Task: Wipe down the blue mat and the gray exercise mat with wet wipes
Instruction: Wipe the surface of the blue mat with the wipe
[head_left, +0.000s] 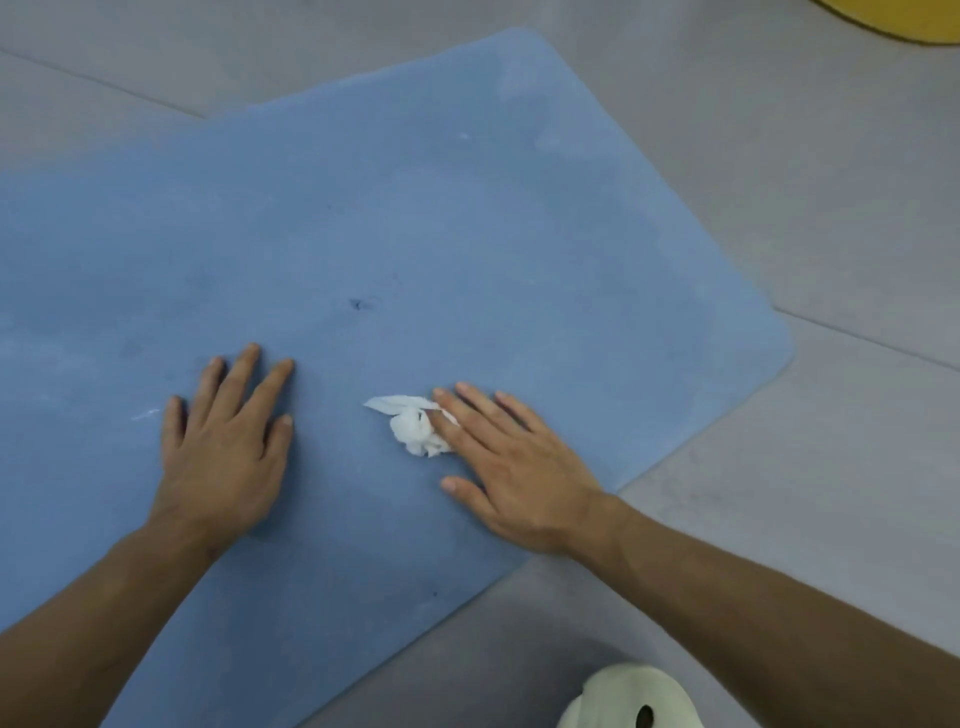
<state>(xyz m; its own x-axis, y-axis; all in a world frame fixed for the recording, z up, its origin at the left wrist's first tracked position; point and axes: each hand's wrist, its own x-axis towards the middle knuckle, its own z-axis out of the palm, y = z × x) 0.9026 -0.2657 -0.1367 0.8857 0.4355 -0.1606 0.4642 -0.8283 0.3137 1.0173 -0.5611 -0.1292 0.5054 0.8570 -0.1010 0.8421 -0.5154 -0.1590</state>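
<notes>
Straight fingers (483, 410) of the right hand (519, 467) are pressing a crumpled white wet wipe (413, 428) onto the blue mat (467, 234). The left hand (223, 457) is lying flat nearby, fingers splayed. The mat is lying on gray flooring (805, 208).

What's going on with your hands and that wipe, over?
Left hand flat on the blue foam mat. Right hand pressing the crumpled white wet wipe onto it. Small dark spot ahead.
</notes>
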